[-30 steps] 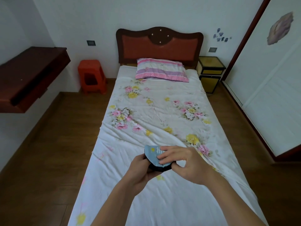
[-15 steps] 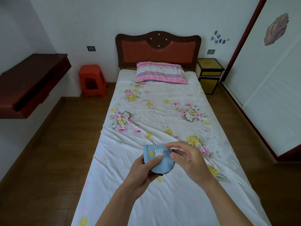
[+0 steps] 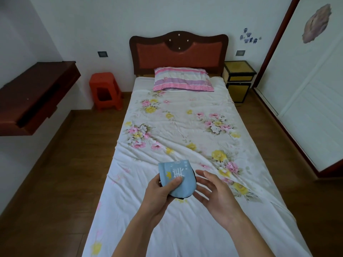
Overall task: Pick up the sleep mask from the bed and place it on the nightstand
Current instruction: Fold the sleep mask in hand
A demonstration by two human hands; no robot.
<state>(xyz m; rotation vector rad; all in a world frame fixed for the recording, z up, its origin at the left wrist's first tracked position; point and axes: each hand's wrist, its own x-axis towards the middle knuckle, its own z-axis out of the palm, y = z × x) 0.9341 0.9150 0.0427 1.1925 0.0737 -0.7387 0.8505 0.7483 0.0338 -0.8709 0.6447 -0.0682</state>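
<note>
A light blue sleep mask [image 3: 179, 177] with white marks and a dark back is folded and held above the foot half of the bed [image 3: 185, 127]. My left hand [image 3: 160, 191] grips it, thumb pressed on its front. Just to its right, my right hand [image 3: 211, 190] is open, palm turned toward the mask, fingers apart and holding nothing. The yellow and black nightstand [image 3: 239, 71] stands far off at the right of the headboard, its top bare.
A striped pillow [image 3: 182, 81] lies at the head of the bed. An orange plastic stool [image 3: 104, 90] stands left of the headboard, and a dark wooden wall desk [image 3: 35, 93] juts out on the left. White wardrobe doors [image 3: 311, 108] line the right side, with wooden floor between.
My right hand has let go of the mask and opened beside it. The left hand alone now holds the mask, lifted a little. The view has tilted slightly downward.
</note>
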